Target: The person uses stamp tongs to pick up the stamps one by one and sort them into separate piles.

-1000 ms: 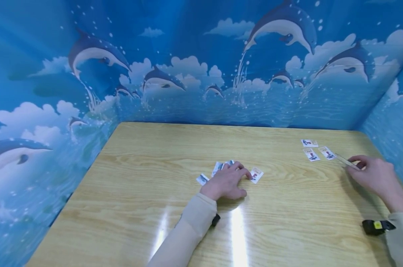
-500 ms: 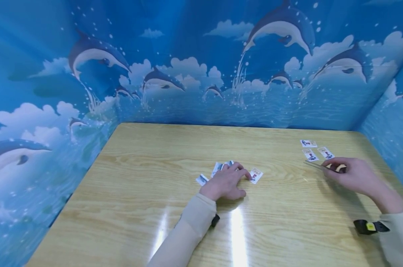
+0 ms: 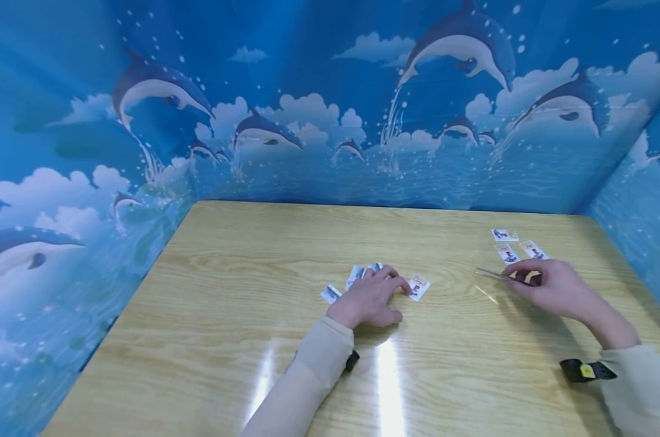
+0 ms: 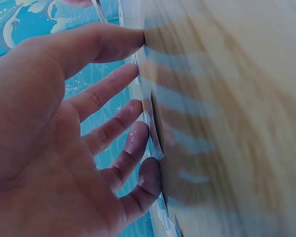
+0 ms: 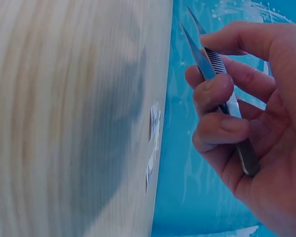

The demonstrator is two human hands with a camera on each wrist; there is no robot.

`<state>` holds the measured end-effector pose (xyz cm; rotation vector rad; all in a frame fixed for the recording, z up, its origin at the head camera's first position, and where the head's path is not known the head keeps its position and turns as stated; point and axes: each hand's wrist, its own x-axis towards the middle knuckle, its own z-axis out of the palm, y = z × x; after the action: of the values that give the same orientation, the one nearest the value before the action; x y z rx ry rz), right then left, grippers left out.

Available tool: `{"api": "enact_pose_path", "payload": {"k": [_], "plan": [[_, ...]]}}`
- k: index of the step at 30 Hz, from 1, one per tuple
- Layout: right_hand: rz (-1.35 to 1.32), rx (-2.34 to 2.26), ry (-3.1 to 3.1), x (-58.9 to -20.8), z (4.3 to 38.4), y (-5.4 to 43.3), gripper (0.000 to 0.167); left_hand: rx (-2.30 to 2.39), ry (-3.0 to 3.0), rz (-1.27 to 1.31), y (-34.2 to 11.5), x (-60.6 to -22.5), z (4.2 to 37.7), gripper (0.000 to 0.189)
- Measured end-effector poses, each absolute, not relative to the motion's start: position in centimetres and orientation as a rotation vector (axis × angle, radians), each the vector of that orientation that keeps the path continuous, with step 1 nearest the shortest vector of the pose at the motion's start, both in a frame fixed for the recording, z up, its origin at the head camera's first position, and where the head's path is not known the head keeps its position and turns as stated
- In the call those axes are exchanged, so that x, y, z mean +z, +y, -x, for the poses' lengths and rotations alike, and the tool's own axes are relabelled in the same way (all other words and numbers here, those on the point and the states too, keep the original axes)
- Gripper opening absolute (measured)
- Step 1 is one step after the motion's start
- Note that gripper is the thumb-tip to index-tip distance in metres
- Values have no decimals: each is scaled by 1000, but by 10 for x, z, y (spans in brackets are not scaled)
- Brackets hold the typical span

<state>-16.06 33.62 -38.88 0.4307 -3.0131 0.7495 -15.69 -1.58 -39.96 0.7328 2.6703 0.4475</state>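
My right hand [image 3: 543,288] holds metal tweezers [image 5: 216,61] between thumb and fingers, above the right part of the table. Their two tips point left, stand apart, and have nothing between them. My left hand [image 3: 368,299] rests fingers spread near the table's middle, its fingertips down on the surface over several small printed cards [image 3: 356,275], partly hidden. Left of that hand a card corner [image 3: 331,294] sticks out. At its index fingertip lies a white card with a reddish picture [image 3: 419,287].
Three similar cards lie grouped at the back right: one at the rear [image 3: 504,235], one front left [image 3: 507,253] and one front right [image 3: 534,249]. Blue dolphin-print sheeting [image 3: 319,121] walls the wooden table [image 3: 226,255] at the back and sides.
My right hand has moved left with the tweezers, from beside the right-hand card group to in front of it. The tweezers' tips have left that group. My left hand stays put.
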Motion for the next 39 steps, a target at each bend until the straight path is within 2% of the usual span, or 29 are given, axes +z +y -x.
{"api": "enact_pose_path", "payload": {"k": [17,39], "plan": [[-615,843,-3020,-394,166,299,14,424,2676,-726,-16,-398,157,47],[-683,979,-3105,-394,178,271,16,436,2666,-716,-16,-399,156,48]]}}
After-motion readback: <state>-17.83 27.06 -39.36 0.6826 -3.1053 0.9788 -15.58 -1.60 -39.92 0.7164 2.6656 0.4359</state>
